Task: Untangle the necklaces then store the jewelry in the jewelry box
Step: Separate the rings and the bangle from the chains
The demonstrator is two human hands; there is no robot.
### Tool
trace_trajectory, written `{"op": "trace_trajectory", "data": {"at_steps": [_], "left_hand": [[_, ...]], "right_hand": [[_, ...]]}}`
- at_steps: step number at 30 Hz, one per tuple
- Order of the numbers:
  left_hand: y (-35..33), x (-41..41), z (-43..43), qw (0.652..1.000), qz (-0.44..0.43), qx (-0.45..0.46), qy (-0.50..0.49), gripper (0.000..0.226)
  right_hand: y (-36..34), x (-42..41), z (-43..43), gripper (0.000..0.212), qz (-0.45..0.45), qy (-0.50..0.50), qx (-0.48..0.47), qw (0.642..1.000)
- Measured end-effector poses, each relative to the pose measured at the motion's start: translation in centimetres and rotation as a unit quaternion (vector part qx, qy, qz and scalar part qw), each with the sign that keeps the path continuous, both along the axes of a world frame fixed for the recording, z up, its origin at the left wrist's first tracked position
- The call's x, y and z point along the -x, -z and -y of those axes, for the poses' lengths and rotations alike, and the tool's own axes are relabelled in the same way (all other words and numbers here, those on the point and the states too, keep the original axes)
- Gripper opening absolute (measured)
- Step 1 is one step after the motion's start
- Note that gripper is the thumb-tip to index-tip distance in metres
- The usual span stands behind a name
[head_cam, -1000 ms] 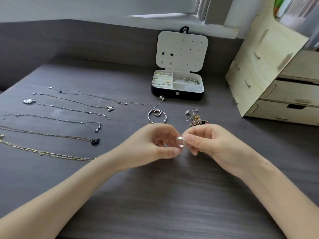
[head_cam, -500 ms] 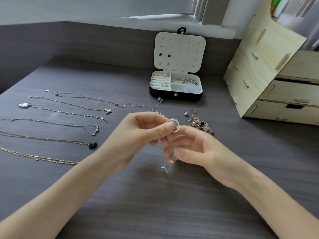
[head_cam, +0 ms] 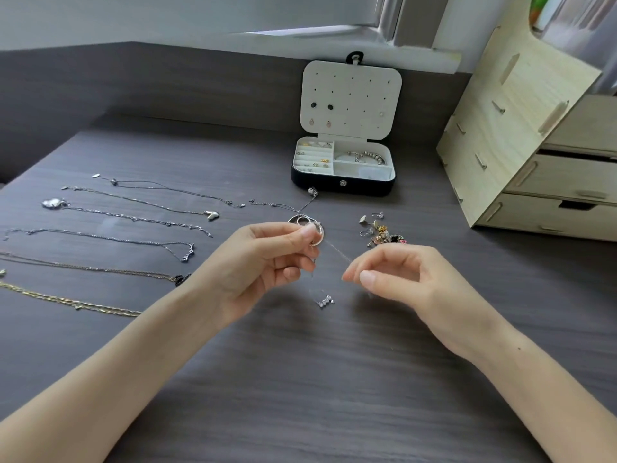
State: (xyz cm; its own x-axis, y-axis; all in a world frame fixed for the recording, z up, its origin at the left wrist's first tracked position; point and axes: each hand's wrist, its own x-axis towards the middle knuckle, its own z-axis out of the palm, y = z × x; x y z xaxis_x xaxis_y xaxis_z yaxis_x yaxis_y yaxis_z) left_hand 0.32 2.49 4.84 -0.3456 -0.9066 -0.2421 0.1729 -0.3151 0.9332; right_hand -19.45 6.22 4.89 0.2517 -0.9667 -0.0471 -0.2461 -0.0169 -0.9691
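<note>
Untangling is proceeding: the left hand [head_cam: 263,262] is pinching a silver ring [head_cam: 319,236] above the dark table [head_cam: 300,379]; the right hand [head_cam: 410,282] is pinching the fine silver chain [head_cam: 337,252] running from it. Next move is probably requiring slow, light pulling.

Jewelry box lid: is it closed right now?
No, the jewelry box has its lid standing upright and open, leaving the inside exposed.

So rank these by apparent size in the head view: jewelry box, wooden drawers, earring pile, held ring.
1. Wooden drawers
2. jewelry box
3. earring pile
4. ring
The ring is nearer the camera, yet looks smallest.
</note>
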Motion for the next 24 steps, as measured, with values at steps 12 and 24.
{"op": "trace_trajectory", "data": {"at_steps": [12,24], "left_hand": [[0.4,0.2,-0.4,0.987,-0.017,0.010,0.159,0.020],[1.0,0.4,-0.7,0.981,0.084,0.055,0.168,0.022]], "right_hand": [[-0.1,0.1,1.4,0.014,0.203,0.104,-0.079,0.970],[1.1,0.4,1.0,0.011,-0.178,0.083,0.071,0.978]]}}
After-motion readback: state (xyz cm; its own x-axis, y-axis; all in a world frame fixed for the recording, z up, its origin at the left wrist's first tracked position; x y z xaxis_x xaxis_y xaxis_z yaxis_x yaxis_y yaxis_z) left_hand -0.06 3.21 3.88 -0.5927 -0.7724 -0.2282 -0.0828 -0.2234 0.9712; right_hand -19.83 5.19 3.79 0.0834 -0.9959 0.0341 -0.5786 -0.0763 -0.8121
